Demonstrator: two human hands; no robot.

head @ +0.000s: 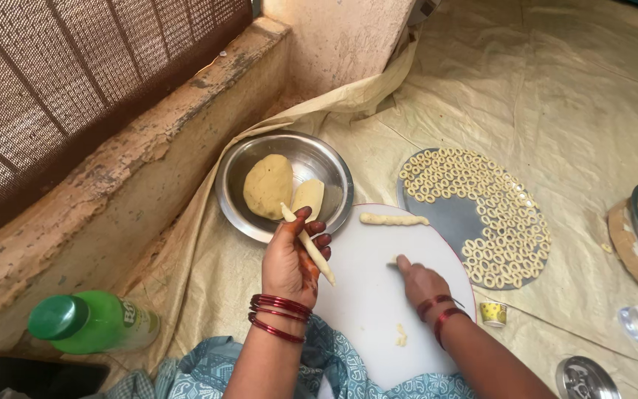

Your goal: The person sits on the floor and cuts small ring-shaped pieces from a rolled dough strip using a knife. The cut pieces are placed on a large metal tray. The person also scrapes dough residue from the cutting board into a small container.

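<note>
Nearest, at the white round board's (378,295) near edge, a small scrap of dough (401,336) lies by itself. Above the board's left edge the left hand (289,262), red bangles at the wrist, has its fingers curled narrowly round a thin dough rope (308,244). The rope's long axis runs on a slant: its upper end points toward the steel bowl (334,166), its lower end sticks out past the fingers over the board. It lies across the inner side of the fingers, pinned by the fingertips.

The right hand (421,282) rests on the board toward its right side, fingers drawn together and pressed down on a small bit of dough (393,261) at the fingertips; how much they hold I cannot tell.

Further on, near the board's far edge, a second dough rope (393,219) lies nearly level, left to right. Beyond the left edge, the steel bowl holds two dough lumps (269,185). Beyond the right edge, a round tray (444,218) is covered with small dough rings (496,214).
</note>
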